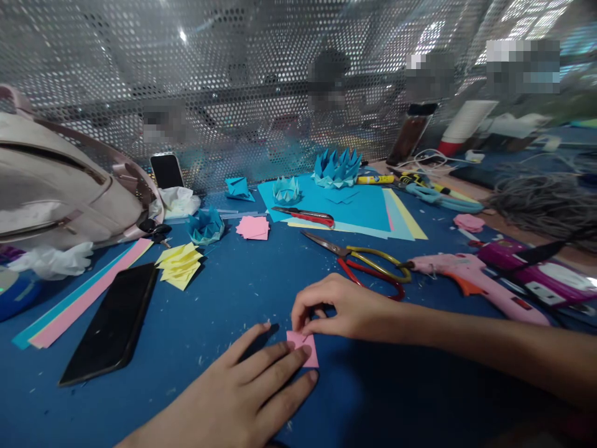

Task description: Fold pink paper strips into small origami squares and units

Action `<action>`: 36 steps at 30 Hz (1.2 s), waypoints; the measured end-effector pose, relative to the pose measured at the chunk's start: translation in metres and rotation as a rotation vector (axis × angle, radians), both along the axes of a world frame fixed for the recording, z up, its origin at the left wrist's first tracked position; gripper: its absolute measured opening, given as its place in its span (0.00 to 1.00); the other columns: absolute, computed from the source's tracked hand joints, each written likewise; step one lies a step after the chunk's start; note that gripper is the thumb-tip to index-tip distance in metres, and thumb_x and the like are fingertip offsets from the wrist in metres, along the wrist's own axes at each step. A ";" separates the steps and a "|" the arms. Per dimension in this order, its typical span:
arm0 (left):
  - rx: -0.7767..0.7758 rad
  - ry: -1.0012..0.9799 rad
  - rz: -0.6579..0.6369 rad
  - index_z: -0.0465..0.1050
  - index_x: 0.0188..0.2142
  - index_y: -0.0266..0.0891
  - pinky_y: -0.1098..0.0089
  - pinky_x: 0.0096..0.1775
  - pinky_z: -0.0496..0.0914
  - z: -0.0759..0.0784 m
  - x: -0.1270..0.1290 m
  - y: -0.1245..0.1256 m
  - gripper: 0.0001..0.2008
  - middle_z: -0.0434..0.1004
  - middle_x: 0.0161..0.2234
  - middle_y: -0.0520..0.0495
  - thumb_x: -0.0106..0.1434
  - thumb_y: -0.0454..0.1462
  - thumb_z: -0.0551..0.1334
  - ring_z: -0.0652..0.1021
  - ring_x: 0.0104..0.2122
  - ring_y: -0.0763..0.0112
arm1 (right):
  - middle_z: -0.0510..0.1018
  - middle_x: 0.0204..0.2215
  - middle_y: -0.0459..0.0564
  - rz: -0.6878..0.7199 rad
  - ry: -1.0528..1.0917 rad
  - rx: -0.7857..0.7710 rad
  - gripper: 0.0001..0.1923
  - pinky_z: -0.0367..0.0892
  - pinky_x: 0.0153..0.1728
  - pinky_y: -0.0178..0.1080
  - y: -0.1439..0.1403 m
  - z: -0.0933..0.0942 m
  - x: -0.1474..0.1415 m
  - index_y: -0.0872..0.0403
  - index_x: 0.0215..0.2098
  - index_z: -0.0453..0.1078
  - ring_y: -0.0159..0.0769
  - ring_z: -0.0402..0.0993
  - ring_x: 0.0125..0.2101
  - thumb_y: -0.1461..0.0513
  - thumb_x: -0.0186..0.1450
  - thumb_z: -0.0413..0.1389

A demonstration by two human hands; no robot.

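At the far left a pale pink bag lay on its side on the blue table, its zip closed, so its contents could not be seen. White crumpled tissue lay just in front of it. Long paper strips in pink and blue ran diagonally beside a black phone lying face down. A stack of folded yellow paper pieces sat near the phone's upper end, with a blue folded paper bowl behind it; nothing showed inside the bowl. A small stack of pink paper squares lay to its right.

The left hand rested flat near the front edge, fingers extended and close together, two fingertips pressing down on a small pink paper piece. The right hand met it from the other side, thumb and forefinger pinching the upper edge of the same piece. That piece lay on the table between the two hands, near the front centre.

Behind the hands were scissors with red and yellow handles, blades closed. Further back, blue paper sheets carried a red cutter and two blue folded paper crowns. To the right lay a pink glue gun.
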State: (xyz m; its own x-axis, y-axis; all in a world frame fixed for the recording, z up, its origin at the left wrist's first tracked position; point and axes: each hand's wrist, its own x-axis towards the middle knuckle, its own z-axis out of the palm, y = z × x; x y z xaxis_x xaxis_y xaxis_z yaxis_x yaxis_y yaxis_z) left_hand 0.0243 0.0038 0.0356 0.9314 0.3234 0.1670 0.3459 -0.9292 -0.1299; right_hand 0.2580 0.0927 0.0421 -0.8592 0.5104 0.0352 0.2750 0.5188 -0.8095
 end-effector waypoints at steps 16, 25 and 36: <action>0.039 -0.003 -0.003 0.62 0.62 0.36 0.56 0.64 0.54 -0.001 0.000 -0.002 0.25 0.73 0.57 0.45 0.72 0.47 0.50 0.73 0.54 0.61 | 0.79 0.32 0.45 0.011 -0.014 0.016 0.05 0.65 0.33 0.29 -0.002 -0.001 0.000 0.56 0.37 0.75 0.27 0.72 0.29 0.68 0.63 0.59; 0.026 0.002 0.044 0.60 0.64 0.36 0.58 0.61 0.61 -0.005 -0.002 -0.007 0.27 0.69 0.59 0.37 0.71 0.47 0.53 0.69 0.59 0.57 | 0.79 0.33 0.47 0.061 -0.016 0.105 0.05 0.65 0.34 0.30 -0.003 -0.001 0.001 0.55 0.38 0.75 0.29 0.72 0.31 0.66 0.65 0.57; 0.011 -0.011 0.042 0.62 0.62 0.34 0.56 0.62 0.59 -0.004 -0.002 -0.007 0.26 0.70 0.58 0.37 0.71 0.47 0.52 0.69 0.59 0.57 | 0.79 0.35 0.49 0.205 0.019 0.231 0.06 0.65 0.42 0.31 0.000 0.002 0.002 0.58 0.39 0.74 0.32 0.73 0.38 0.66 0.69 0.55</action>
State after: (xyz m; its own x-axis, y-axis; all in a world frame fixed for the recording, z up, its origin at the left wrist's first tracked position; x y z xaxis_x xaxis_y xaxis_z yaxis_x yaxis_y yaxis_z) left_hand 0.0223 -0.0030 0.0312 0.9151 0.3603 0.1807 0.3860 -0.9125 -0.1356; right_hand 0.2596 0.0927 0.0445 -0.9417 0.3026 0.1471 0.1313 0.7330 -0.6675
